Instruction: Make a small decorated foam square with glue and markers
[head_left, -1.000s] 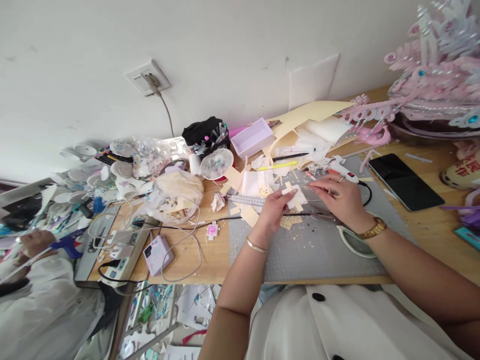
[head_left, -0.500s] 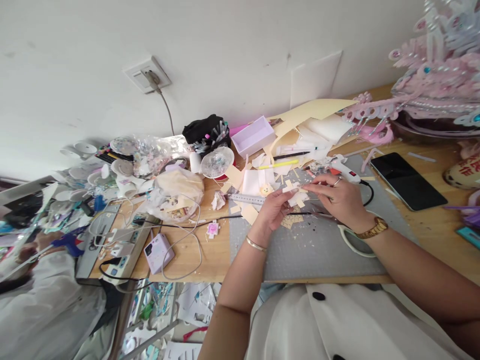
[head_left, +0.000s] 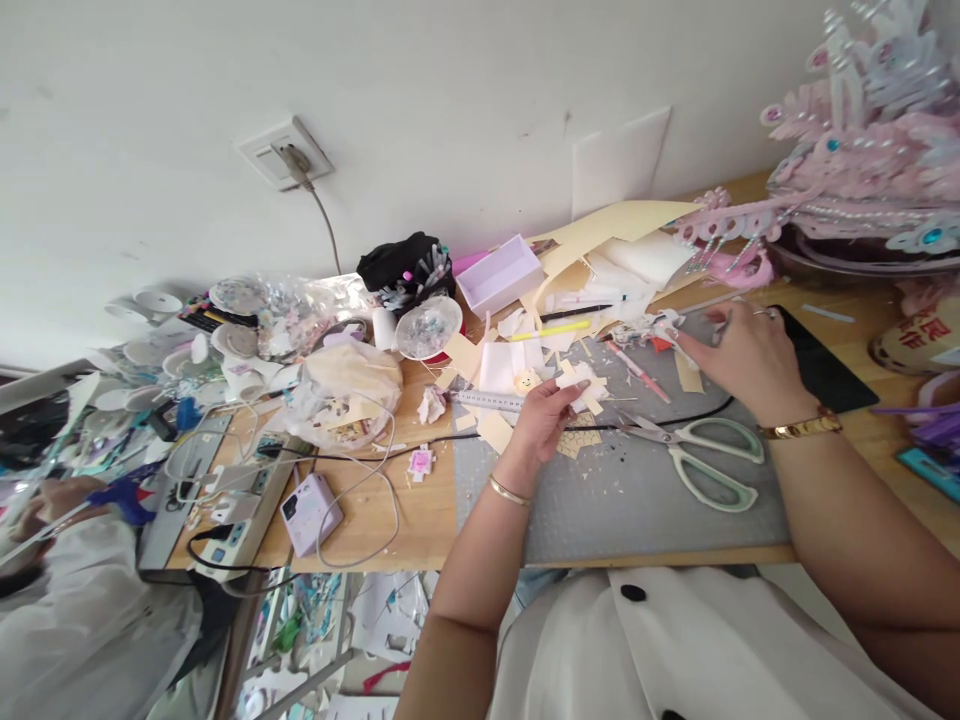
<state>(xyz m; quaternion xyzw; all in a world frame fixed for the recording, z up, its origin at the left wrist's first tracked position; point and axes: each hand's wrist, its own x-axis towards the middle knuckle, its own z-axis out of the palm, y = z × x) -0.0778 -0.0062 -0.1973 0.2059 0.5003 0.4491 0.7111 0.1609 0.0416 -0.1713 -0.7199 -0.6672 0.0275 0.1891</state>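
My left hand [head_left: 541,422] is pinched on a small white and cream paper piece [head_left: 579,384], holding it just above the grey cutting mat [head_left: 637,500]. My right hand [head_left: 750,358] is stretched out to the mat's far right corner. Its fingers are curled over a white glue gun [head_left: 664,324], of which only the front end shows. The gun's black cord [head_left: 675,418] trails left across the mat. Scissors with pale green handles [head_left: 701,455] lie open on the mat, apart from both hands.
A metal ruler [head_left: 489,400], paper scraps and a lavender box [head_left: 501,275] lie beyond the mat. A black phone [head_left: 832,378] and a pink beaded crown [head_left: 862,170] sit at right. Left are a purple device [head_left: 307,510], a power strip [head_left: 225,500] and another person's white sleeve [head_left: 82,610].
My right hand left the paper piece and moved right and away to the glue gun, uncovering the scissors. My left hand stays put with the paper piece.
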